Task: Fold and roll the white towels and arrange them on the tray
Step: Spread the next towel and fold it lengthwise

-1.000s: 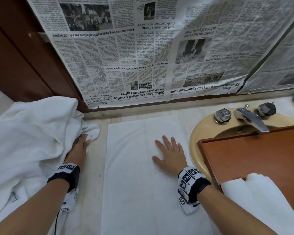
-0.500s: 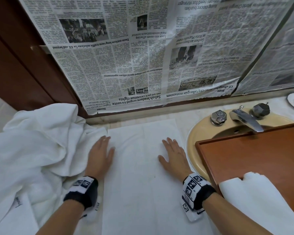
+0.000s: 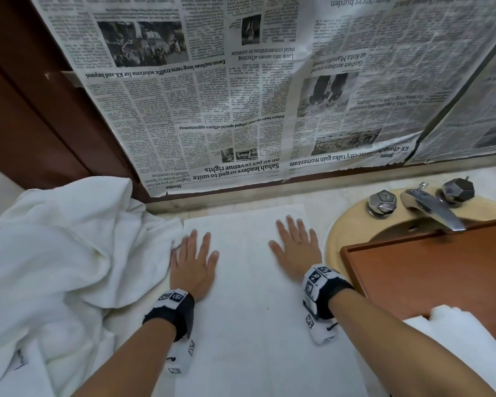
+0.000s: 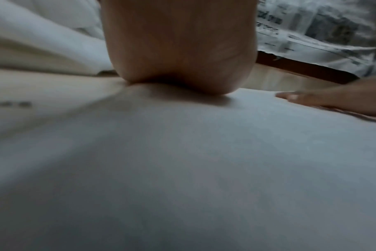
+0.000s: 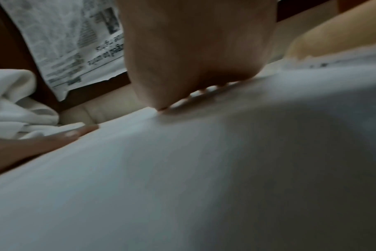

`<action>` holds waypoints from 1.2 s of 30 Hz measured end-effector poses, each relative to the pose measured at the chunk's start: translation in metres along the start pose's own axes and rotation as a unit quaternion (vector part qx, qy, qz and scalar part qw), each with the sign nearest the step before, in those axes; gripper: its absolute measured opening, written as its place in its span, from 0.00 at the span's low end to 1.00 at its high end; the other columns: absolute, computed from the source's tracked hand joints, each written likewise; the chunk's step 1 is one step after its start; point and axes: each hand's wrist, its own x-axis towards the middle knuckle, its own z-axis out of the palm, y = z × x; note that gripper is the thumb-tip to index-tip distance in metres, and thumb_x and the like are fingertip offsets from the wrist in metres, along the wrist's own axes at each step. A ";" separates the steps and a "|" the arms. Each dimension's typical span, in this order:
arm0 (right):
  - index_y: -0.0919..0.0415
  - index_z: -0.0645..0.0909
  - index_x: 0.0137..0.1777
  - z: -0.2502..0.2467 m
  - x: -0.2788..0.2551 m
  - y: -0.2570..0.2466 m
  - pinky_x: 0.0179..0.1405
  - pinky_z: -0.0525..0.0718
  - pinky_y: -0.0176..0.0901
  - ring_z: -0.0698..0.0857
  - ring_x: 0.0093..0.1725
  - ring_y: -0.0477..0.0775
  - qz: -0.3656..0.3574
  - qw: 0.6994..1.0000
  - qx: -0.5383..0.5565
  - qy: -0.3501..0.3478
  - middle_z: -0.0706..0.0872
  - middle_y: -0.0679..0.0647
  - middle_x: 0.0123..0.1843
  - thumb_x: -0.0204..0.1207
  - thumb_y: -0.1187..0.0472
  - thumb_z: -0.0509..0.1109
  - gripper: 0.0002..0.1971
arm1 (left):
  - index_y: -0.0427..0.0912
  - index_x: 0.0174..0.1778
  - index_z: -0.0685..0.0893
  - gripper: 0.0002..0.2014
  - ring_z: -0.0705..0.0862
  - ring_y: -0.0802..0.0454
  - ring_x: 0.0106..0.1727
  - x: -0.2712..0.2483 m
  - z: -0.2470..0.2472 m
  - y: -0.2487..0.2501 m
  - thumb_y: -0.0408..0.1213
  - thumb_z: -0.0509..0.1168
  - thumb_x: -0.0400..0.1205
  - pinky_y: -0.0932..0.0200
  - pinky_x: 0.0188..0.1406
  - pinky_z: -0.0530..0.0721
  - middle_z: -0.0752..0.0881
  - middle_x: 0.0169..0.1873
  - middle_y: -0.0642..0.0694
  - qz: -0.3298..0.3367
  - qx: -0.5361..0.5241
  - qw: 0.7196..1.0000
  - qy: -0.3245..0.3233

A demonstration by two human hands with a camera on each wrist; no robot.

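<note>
While both palms lie flat on the folded towel [image 3: 249, 296] spread on the surface, left hand [image 3: 194, 263] and right hand [image 3: 295, 247] hold nothing (fingers straight); best to press creases outward evenly before rolling toward the tray [image 3: 441, 270] alongside

Newspaper sheets [image 3: 241, 90] hung upside down beyond the fingertips; right of the right hand, a beige basin [image 3: 352, 224], chrome tap [image 3: 433, 209], two faceted knobs [image 3: 382, 202].

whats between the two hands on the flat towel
Only bare white cloth: the left hand and right hand press flat on the spread towel, nothing between them, as the head view shows.
</note>
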 end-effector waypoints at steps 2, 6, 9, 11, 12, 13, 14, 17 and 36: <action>0.50 0.33 0.87 -0.005 0.004 0.011 0.85 0.35 0.60 0.33 0.87 0.54 0.048 0.999 0.004 -0.007 0.30 0.51 0.87 0.86 0.37 0.35 0.34 | 0.59 0.88 0.42 0.42 0.40 0.46 0.88 0.000 -0.001 -0.003 0.66 0.22 0.75 0.44 0.86 0.40 0.40 0.88 0.48 -0.017 -0.007 1.000 0.000; 0.55 0.35 0.88 -0.006 -0.007 0.001 0.85 0.36 0.60 0.34 0.87 0.55 0.025 1.000 -0.006 0.011 0.32 0.55 0.88 0.87 0.40 0.34 0.34 | 0.59 0.88 0.46 0.42 0.43 0.43 0.88 -0.004 0.000 0.007 0.67 0.24 0.76 0.40 0.85 0.41 0.42 0.88 0.49 -0.035 -0.020 0.999 0.005; 0.52 0.35 0.88 0.002 -0.025 -0.011 0.84 0.33 0.57 0.32 0.86 0.51 -0.040 0.999 0.001 -0.010 0.31 0.50 0.87 0.87 0.39 0.36 0.34 | 0.60 0.88 0.46 0.38 0.44 0.45 0.88 -0.008 -0.003 0.010 0.67 0.29 0.80 0.39 0.84 0.41 0.43 0.88 0.50 -0.034 -0.009 0.999 -0.008; 0.54 0.34 0.88 0.001 -0.024 -0.007 0.85 0.34 0.59 0.33 0.87 0.52 -0.008 1.000 -0.013 -0.022 0.31 0.50 0.87 0.87 0.39 0.37 0.35 | 0.58 0.88 0.44 0.34 0.45 0.45 0.88 -0.007 -0.009 0.003 0.65 0.37 0.86 0.40 0.86 0.46 0.42 0.88 0.49 -0.055 -0.006 0.998 -0.018; 0.57 0.35 0.88 -0.005 -0.023 -0.004 0.85 0.35 0.60 0.34 0.87 0.53 0.019 0.999 -0.023 -0.024 0.32 0.52 0.88 0.87 0.39 0.38 0.35 | 0.56 0.88 0.44 0.34 0.45 0.44 0.88 -0.005 -0.013 -0.001 0.64 0.41 0.87 0.41 0.86 0.48 0.41 0.88 0.48 -0.068 -0.013 0.997 -0.028; 0.60 0.36 0.88 -0.012 -0.024 -0.001 0.85 0.38 0.60 0.36 0.87 0.54 0.042 0.998 -0.025 -0.028 0.34 0.55 0.88 0.88 0.41 0.40 0.35 | 0.53 0.89 0.45 0.35 0.45 0.44 0.88 -0.003 -0.019 -0.003 0.63 0.44 0.87 0.41 0.86 0.49 0.42 0.88 0.47 -0.080 -0.018 0.996 -0.041; 0.63 0.40 0.88 -0.019 -0.028 0.002 0.86 0.42 0.59 0.39 0.88 0.56 0.055 0.998 -0.009 -0.023 0.38 0.57 0.89 0.89 0.44 0.43 0.35 | 0.49 0.88 0.49 0.36 0.45 0.42 0.88 -0.002 -0.025 -0.003 0.62 0.47 0.87 0.41 0.85 0.49 0.43 0.88 0.44 -0.086 -0.013 0.995 -0.048; 0.66 0.59 0.84 -0.034 -0.059 0.004 0.80 0.63 0.53 0.61 0.84 0.62 0.059 0.990 0.104 0.069 0.63 0.63 0.85 0.88 0.50 0.55 0.29 | 0.43 0.79 0.70 0.28 0.59 0.39 0.84 0.003 -0.041 0.020 0.54 0.57 0.86 0.42 0.81 0.57 0.56 0.86 0.38 -0.049 0.021 0.999 -0.009; 0.62 0.81 0.33 0.012 -0.137 0.014 0.21 0.80 0.45 0.83 0.26 0.58 0.182 0.968 0.106 0.137 0.82 0.57 0.33 0.48 0.68 0.90 0.20 | 0.40 0.57 0.80 0.18 0.84 0.39 0.52 0.056 -0.009 0.249 0.52 0.65 0.82 0.52 0.44 0.79 0.82 0.53 0.41 0.079 -0.040 0.989 -0.121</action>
